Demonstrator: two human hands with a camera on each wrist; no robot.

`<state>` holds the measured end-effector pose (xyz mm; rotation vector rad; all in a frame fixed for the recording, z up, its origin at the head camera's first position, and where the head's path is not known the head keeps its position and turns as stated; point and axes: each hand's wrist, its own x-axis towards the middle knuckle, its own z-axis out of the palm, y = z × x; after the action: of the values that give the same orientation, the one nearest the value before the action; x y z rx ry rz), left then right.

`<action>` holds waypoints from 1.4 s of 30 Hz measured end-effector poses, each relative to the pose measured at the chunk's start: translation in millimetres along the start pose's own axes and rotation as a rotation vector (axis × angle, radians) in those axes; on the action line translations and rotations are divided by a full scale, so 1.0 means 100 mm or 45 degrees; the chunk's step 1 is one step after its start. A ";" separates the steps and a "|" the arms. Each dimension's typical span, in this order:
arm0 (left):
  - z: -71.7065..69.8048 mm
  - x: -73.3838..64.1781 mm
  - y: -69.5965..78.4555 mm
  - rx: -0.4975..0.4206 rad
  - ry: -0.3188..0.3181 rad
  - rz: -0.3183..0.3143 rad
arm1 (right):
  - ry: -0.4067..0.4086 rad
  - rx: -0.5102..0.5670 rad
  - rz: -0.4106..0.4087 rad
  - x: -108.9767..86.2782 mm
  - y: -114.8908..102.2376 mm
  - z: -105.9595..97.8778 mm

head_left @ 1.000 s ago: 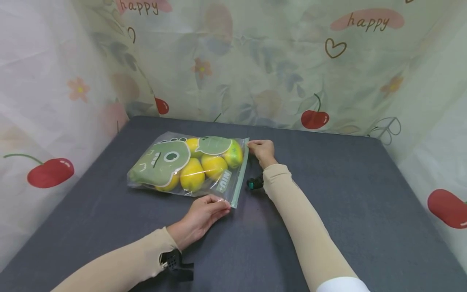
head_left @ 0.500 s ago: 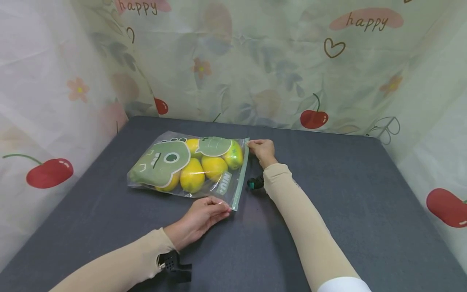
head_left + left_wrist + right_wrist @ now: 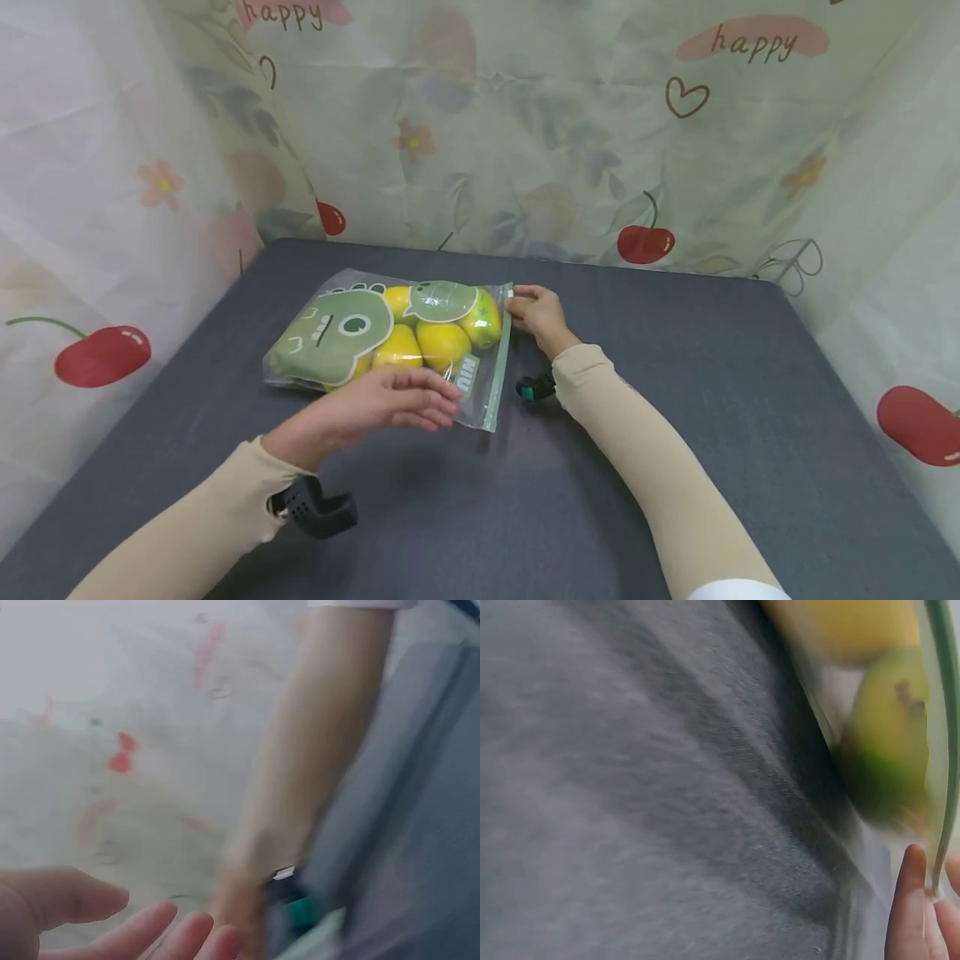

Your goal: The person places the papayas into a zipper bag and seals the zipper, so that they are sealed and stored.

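Observation:
A clear zip bag (image 3: 480, 412) with a green dinosaur print lies on the dark table, holding several yellow mangoes (image 3: 442, 343); one mango (image 3: 889, 742) shows green in the right wrist view. My left hand (image 3: 367, 408) hovers over the bag's near edge, fingers extended and holding nothing. In the left wrist view its fingers (image 3: 180, 930) are spread loosely. My right hand (image 3: 538, 317) is at the bag's far right corner. Its thumb and fingers stand on either side of the green zip strip (image 3: 946, 750), slightly parted; contact is hard to judge.
The dark tabletop (image 3: 712, 417) extends around the bag. Printed curtains (image 3: 525, 125) enclose the back and both sides. A thin looped wire shape (image 3: 791, 265) shows by the back right corner.
My left hand has let go of the bag's near corner and moved left and up. My right hand's fingers have parted at the far corner. The bag has barely shifted.

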<state>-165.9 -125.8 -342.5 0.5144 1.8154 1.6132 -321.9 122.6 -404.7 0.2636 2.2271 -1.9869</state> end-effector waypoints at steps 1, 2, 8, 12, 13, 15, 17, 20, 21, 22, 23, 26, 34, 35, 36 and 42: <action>-0.07 -0.03 0.07 0.051 0.061 0.035 | -0.021 0.001 -0.008 -0.02 0.01 -0.01; -0.14 -0.06 0.13 0.103 0.131 0.066 | -0.042 0.000 -0.016 -0.03 0.02 -0.01; -0.60 -0.30 0.39 0.348 0.528 0.176 | -0.155 -0.055 -0.081 -0.15 0.15 -0.07; -0.87 -0.41 0.41 0.392 0.737 0.173 | -0.171 -0.068 -0.103 -0.24 0.18 -0.08; -0.94 -0.43 0.40 0.393 0.784 0.175 | -0.171 -0.067 -0.104 -0.27 0.18 -0.09; -1.06 -0.46 0.36 0.403 0.876 0.180 | -0.183 -0.070 -0.099 -0.32 0.16 -0.09; -1.17 -0.48 0.31 0.397 0.956 0.190 | -0.205 -0.075 -0.086 -0.37 0.15 -0.09; -1.31 -0.52 0.21 0.284 1.022 0.258 | -0.254 -0.084 -0.056 -0.45 0.13 -0.08; -1.35 -0.53 0.18 0.258 1.045 0.272 | -0.269 -0.081 -0.043 -0.48 0.13 -0.08; -1.38 -0.53 0.15 0.218 1.060 0.301 | -0.282 -0.077 -0.032 -0.50 0.13 -0.08; -1.42 -0.53 0.12 0.187 1.074 0.328 | -0.292 -0.077 -0.021 -0.53 0.13 -0.08; -1.51 -0.53 0.04 0.174 1.121 0.353 | -0.298 -0.058 0.009 -0.57 0.14 -0.07; -1.66 -0.52 -0.14 0.439 1.019 0.247 | -0.274 -0.028 0.026 -0.62 0.18 -0.08; -1.66 -0.51 -0.16 0.446 0.993 0.242 | -0.268 -0.028 0.025 -0.62 0.18 -0.09; -1.67 -0.51 -0.17 0.455 0.971 0.237 | -0.262 -0.033 0.020 -0.63 0.18 -0.10; -1.65 -0.50 -0.22 0.469 0.911 0.164 | -0.222 -0.064 -0.018 -0.62 0.20 -0.24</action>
<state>-241.4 -282.1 -348.4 0.2138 2.6865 1.6806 -256.5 146.3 -407.1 0.0664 2.1713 -1.8783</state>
